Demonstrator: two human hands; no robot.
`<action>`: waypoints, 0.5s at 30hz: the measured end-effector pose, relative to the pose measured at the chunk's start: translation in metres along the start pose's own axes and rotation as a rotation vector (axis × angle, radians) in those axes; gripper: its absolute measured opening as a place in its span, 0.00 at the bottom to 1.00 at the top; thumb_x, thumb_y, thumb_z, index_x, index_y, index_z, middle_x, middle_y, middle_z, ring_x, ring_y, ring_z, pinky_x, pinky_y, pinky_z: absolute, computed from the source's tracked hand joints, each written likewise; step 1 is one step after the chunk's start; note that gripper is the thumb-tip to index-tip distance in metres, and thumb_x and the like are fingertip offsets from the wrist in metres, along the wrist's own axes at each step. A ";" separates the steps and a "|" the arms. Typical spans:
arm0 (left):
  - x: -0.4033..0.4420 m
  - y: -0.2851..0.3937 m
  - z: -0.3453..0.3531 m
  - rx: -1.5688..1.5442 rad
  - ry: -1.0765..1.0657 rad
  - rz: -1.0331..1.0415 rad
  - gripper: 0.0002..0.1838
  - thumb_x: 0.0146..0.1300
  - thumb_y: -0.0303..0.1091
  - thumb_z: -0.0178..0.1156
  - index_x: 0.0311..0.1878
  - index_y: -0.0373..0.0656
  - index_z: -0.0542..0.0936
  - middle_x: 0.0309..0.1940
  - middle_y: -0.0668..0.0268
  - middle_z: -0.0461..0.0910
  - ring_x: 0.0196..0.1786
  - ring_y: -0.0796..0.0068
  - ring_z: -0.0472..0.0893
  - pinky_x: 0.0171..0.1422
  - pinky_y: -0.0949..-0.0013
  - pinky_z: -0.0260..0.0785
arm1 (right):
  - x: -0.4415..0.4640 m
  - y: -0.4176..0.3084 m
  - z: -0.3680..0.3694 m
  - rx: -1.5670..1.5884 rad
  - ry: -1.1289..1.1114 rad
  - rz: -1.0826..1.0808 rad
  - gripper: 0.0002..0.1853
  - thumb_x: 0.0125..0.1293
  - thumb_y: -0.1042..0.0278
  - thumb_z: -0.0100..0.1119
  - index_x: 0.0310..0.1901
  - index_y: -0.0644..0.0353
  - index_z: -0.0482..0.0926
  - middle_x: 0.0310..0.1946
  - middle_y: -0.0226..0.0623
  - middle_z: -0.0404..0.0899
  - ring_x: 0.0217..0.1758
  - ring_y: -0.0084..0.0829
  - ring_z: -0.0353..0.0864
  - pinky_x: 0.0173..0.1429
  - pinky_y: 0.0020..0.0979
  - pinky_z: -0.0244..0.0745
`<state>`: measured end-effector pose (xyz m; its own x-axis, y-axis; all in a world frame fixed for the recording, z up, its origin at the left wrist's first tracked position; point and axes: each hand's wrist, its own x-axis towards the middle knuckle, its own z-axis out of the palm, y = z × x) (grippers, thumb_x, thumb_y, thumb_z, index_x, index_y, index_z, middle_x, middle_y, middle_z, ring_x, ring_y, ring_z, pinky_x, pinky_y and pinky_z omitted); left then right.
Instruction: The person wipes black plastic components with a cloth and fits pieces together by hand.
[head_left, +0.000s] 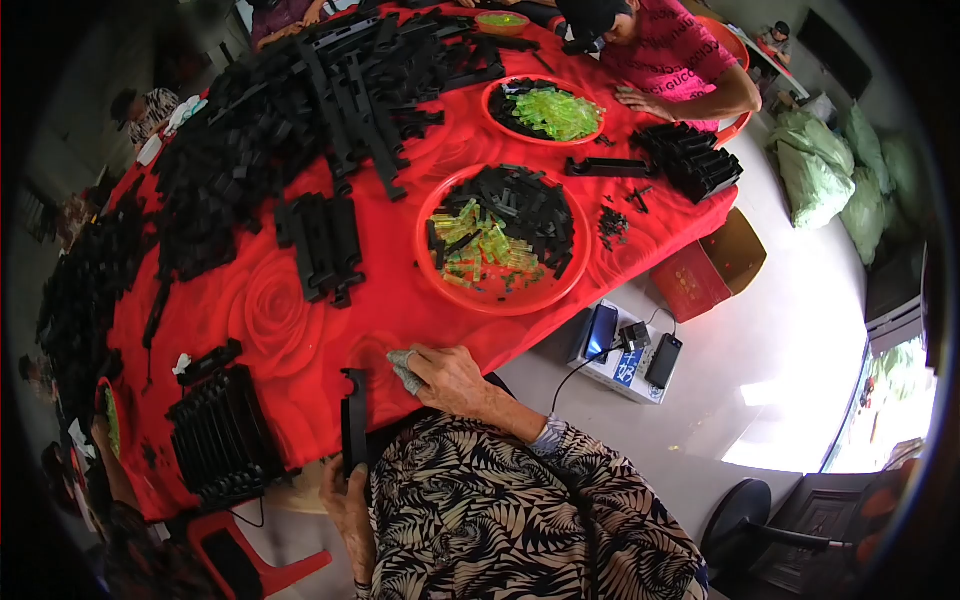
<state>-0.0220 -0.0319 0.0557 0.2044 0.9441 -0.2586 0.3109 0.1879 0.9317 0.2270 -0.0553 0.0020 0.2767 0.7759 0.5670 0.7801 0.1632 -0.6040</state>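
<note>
My left hand point(346, 506) is at the table's front edge, its fingers closed round the lower end of a long black plastic strip point(354, 420). The strip points away from me over the red cloth, and its far end has a small hook-like notch. To its right, just over the cloth, is my right hand point(445, 378), with a worn grey covering on its fingertips. Its fingers are curled together, and anything between them is hidden. Ahead of it is a red basin point(437, 285) with small black pieces and clear yellow-green pieces point(485, 245).
Black strips are heaped on the red-clothed table point(265, 300). A row of strips point(225, 435) lies at left. Beyond is a second basin point(490, 118); a person in pink point(690, 60) sits behind it. At right are a white box with phones point(625, 375) and a cardboard box point(695, 283).
</note>
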 end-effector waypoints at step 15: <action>0.009 0.008 -0.018 0.307 -0.024 0.149 0.20 0.56 0.34 0.69 0.49 0.34 0.79 0.40 0.51 0.82 0.39 0.59 0.83 0.44 0.62 0.75 | 0.009 -0.006 0.007 0.004 0.038 -0.037 0.09 0.60 0.79 0.63 0.44 0.66 0.82 0.33 0.48 0.83 0.26 0.41 0.82 0.30 0.37 0.76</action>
<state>-0.0343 -0.0171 0.0657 0.2893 0.9477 -0.1350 0.5401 -0.0452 0.8404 0.2212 -0.0450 0.0070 0.2686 0.7454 0.6102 0.7881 0.1942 -0.5841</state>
